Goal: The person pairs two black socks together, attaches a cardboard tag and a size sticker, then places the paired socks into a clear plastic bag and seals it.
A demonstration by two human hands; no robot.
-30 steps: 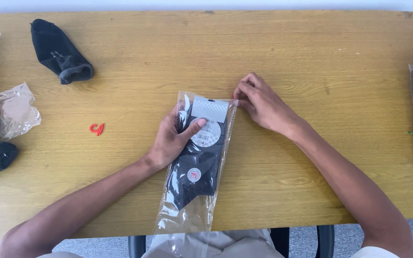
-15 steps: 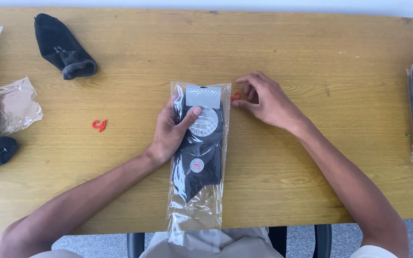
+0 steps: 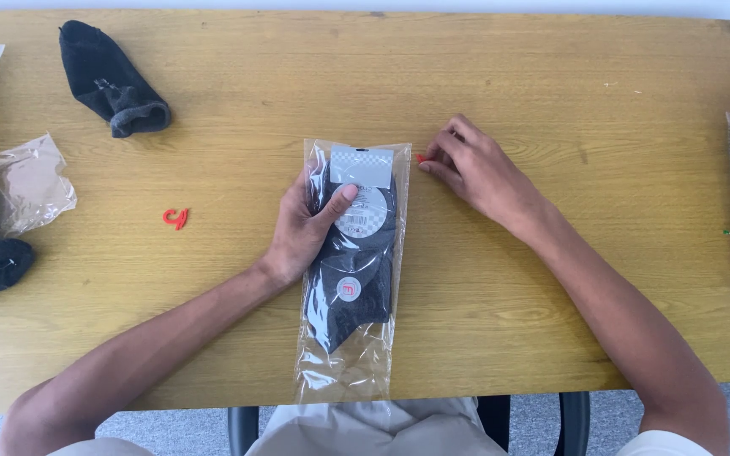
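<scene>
From my feed, the left hand (image 3: 302, 228) is clasped around a clear bag of black socks (image 3: 352, 253) lying flat mid-bench, thumb on its label, so I judge that pair packed. The right hand (image 3: 475, 169), fingers curled, pinches a small red hook (image 3: 421, 158) just beside the bag's top corner. A loose black sock (image 3: 111, 80) and another red hook (image 3: 175, 219) lie unpacked on the bench (image 3: 551, 76).

On the wooden worktop (image 3: 551, 76), the left hand (image 3: 302, 228) grips a clear bag of black socks (image 3: 352, 262) while the right hand (image 3: 475, 169) pinches a small red hook (image 3: 421, 158) beside it.
</scene>
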